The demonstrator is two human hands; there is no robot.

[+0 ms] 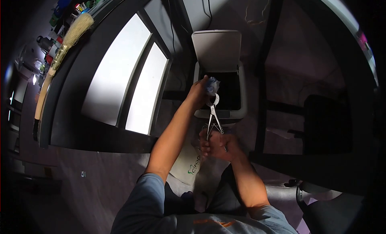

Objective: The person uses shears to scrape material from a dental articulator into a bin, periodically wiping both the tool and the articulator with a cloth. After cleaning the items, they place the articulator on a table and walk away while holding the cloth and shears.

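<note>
Two bare hands are at work, and both are closed on something. The left hand [197, 93] has its fingers around a crumpled blue-white piece [212, 86], at the opening of a bin [242, 89], whose lid [217, 45] stands raised behind. The right hand [219, 145], nearer to the body, is wrapped around the handles of a metal tool [213, 110], and the ringed end of this tool points to the left hand. This end lies just beside the crumpled piece; if they touch, I cannot tell. In my judgement, the step in hand is the handling of the piece and the tool together, and the next move calls for a firm hold on the handles and careful fingers near the ringed end. About writing, a pale sheet or bag [181, 171] below the hands carries a small green mark and dark letters, which seem to be "CIFOD"; any further letters are hidden. The orange marking [213, 222] on the grey shirt [249, 226] cannot be read.
</note>
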